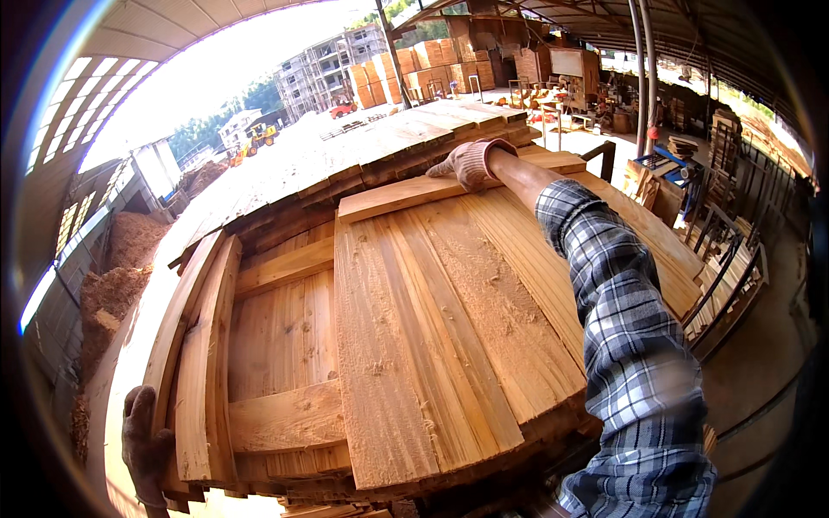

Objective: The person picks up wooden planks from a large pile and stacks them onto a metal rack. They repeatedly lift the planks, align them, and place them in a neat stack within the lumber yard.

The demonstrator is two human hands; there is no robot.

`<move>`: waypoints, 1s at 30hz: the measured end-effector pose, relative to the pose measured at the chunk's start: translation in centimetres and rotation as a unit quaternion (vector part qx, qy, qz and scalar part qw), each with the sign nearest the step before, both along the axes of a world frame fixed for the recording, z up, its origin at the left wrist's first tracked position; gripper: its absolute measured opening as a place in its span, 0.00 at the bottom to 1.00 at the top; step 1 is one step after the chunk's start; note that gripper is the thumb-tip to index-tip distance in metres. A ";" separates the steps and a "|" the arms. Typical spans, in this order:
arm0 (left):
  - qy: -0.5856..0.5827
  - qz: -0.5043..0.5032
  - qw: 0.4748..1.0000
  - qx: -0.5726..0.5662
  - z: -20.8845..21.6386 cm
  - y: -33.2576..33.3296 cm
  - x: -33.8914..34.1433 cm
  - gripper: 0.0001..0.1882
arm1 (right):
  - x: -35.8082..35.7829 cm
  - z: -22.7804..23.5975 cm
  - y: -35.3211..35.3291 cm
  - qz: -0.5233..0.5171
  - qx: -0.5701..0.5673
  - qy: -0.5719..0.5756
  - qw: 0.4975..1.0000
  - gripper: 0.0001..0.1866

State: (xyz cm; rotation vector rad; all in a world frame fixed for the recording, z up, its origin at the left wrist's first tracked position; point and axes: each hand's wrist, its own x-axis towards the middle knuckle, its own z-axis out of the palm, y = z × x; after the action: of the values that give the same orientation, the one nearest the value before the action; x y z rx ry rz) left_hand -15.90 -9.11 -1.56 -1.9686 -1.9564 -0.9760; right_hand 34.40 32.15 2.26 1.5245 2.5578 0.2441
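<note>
My right hand (473, 164), in a pale pinkish work glove, reaches to the far side of a wood stack. Its fingers close over a narrow wooden strip (389, 197) lying crosswise at the far ends of several boards. One digit stretches left along the strip. At the lower left, my left hand (145, 440) wears a dark glove and is closed at the near end of a long plank (177, 328); part of its grip is hidden. Beside that lies another lengthwise plank (207, 371). Wide sawdust-covered boards (432, 337) lie side by side in the middle.
Between the planks and wide boards is a recess with two crosspieces (287, 416). A higher layer of boards (345, 155) rises beyond the strip. Metal racks (734, 268) stand to the right, and sawdust heaps (117, 293) lie at left. Stacked lumber (423, 65) stands far back.
</note>
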 end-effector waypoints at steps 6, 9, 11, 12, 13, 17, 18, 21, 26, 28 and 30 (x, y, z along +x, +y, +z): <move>0.048 0.009 0.998 -0.050 -0.4 -0.6 -2.2 0.25 | -1.2 -1.5 4.1 0.014 0.009 0.039 0.999 0.46; 0.077 0.048 0.992 -0.091 1.4 -1.2 -3.5 0.24 | -3.1 -1.7 5.6 -0.012 -0.009 0.070 0.997 0.39; 0.119 0.007 0.990 -0.078 1.4 -0.5 -3.4 0.24 | -2.3 -1.9 5.3 -0.039 -0.019 0.076 0.996 0.35; 0.139 -0.001 0.987 -0.080 1.4 -0.9 -3.3 0.24 | -2.4 -1.5 3.7 -0.016 -0.014 0.047 0.999 0.35; 0.158 -0.016 0.984 -0.079 1.2 -0.8 -3.2 0.24 | -1.8 -0.8 1.6 0.000 -0.004 0.017 1.000 0.34; 0.142 0.007 0.985 -0.094 1.2 -0.6 -1.5 0.25 | 0.4 -0.8 1.3 -0.032 0.009 0.011 0.999 0.38; 0.149 0.007 0.984 -0.093 1.1 -0.8 -1.7 0.26 | 0.3 -0.5 0.8 -0.046 0.007 0.004 0.999 0.38; 0.164 0.007 0.983 -0.087 0.8 -0.7 -2.9 0.26 | 0.7 -0.5 0.2 -0.032 0.012 0.019 0.999 0.39; 0.158 0.077 0.979 -0.102 1.2 -1.9 -2.7 0.24 | -2.7 -2.7 2.7 -0.034 0.026 0.082 0.996 0.31; 0.085 0.038 0.994 -0.055 0.8 -2.8 -2.2 0.28 | -6.8 -1.1 0.2 0.011 0.020 -0.016 1.000 0.36; -0.011 -0.006 1.000 -0.019 0.5 -2.2 -2.0 0.30 | -8.5 0.9 -5.4 0.087 0.053 0.024 0.995 0.40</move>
State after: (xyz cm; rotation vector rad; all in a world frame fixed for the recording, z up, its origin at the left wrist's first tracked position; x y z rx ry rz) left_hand -17.86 -11.28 -1.07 -1.9996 -1.9911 -0.9758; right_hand 25.94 26.72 3.18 1.3562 2.7592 0.3751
